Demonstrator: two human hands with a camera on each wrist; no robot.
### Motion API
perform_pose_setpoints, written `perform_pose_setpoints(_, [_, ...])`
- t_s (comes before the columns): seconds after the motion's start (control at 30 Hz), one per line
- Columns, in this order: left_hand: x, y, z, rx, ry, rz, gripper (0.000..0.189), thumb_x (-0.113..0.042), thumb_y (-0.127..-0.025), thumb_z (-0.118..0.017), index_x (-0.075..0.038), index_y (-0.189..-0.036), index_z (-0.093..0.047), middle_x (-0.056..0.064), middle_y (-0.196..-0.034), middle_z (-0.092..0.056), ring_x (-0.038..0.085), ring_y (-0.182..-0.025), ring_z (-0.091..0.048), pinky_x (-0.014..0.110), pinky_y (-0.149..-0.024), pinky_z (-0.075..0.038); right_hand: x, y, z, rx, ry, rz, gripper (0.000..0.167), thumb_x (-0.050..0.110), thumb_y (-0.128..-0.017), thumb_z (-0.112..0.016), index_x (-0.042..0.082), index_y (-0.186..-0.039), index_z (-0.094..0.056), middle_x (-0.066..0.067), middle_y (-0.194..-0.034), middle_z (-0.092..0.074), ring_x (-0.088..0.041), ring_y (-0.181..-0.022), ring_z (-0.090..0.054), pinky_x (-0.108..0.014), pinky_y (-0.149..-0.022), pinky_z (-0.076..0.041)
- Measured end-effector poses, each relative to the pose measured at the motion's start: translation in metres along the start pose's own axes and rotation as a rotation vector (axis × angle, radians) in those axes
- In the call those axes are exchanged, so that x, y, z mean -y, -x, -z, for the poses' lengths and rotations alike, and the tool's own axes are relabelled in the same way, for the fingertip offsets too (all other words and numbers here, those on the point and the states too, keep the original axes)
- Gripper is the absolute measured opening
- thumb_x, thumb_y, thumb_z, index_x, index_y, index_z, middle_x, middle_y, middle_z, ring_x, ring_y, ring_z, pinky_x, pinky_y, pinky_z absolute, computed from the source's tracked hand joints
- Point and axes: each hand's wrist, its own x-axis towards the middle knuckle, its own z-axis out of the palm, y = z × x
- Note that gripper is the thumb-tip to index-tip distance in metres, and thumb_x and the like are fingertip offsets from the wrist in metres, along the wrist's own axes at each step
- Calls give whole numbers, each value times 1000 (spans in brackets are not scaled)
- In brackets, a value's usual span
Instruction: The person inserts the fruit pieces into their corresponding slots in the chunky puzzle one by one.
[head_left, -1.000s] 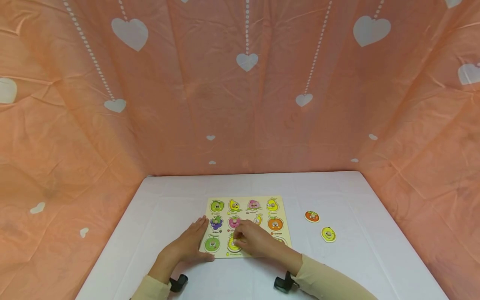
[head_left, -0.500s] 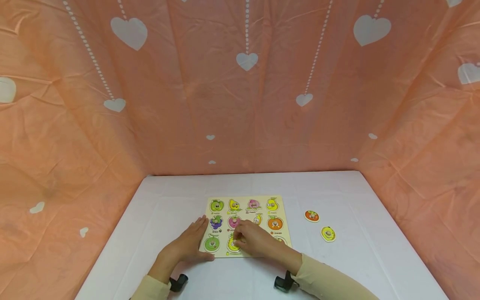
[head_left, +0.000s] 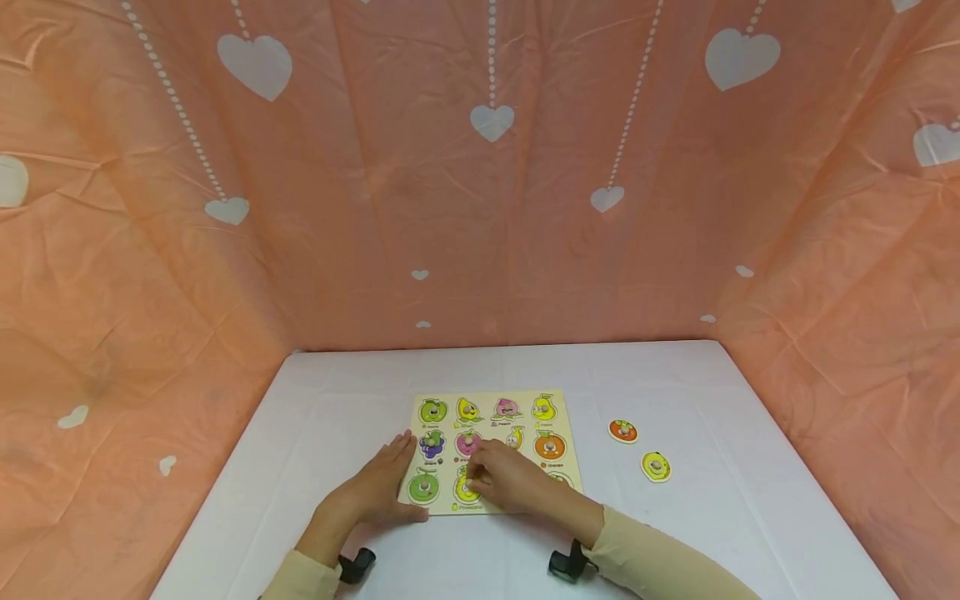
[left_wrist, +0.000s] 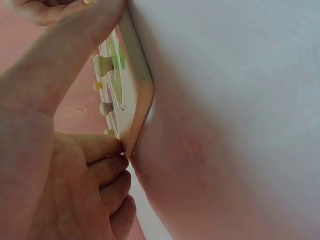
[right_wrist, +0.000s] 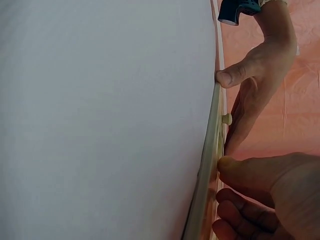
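Observation:
A cream wooden fruit puzzle board [head_left: 406,497] lies on the white table, filled with knobbed fruit pieces. My left hand [head_left: 375,485] rests against its near left corner, fingers straight along the left edge and thumb at the front edge. In the left wrist view those fingers [left_wrist: 107,170] touch the board's side. Over the front row, my right hand [head_left: 513,479] has curled fingers and pinches the yellow pineapple piece [head_left: 462,493], which lies in or on its slot. The knob is hidden by the fingertips. Beside the pineapple sits a green round fruit piece [head_left: 423,487].
Two loose pieces lie right of the board: a red-orange one [head_left: 623,431] and a yellow round one [head_left: 656,467]. Pink cloth walls [head_left: 495,233] with white hearts enclose the table's back and sides. A black wrist camera [head_left: 567,565] sits by the right sleeve.

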Motion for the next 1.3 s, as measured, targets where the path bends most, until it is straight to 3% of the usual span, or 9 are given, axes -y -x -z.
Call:
perform_pose_setpoints(0.4, [-1,3,2,4,17,4,126,-41,-75,-98,8,-166,-26,25,-176,-19,41,-164,-18,59,-132,-23,-6,5,6,3,-57,-37,5,12,-96,-78,12,-101,-78,9,-98,-64,-5,-94,-55,-24,-88,-56])
perform_pose_setpoints(0.67, [-1,3,0,-4,14,-6,126,-40,-75,-99,9,-166,-26,25,-176,-19,40,-164,-18,58,-133,-22,-11,12,17,-28,-106,-98,6,16,-102,-74,14,-104,-79,11,-98,-63,-5,-94,-55,-25,-86,-56])
perform_pose_setpoints(1.3, [2,1,-2,7,9,3,126,-42,-76,-98,6,-167,-25,23,-177,-18,40,-164,-18,58,-132,-24,-38,36,45,-176,-95,-174,6,10,-96,-81,9,-101,-78,6,-97,-66,-14,-94,-63,-33,-87,-61])
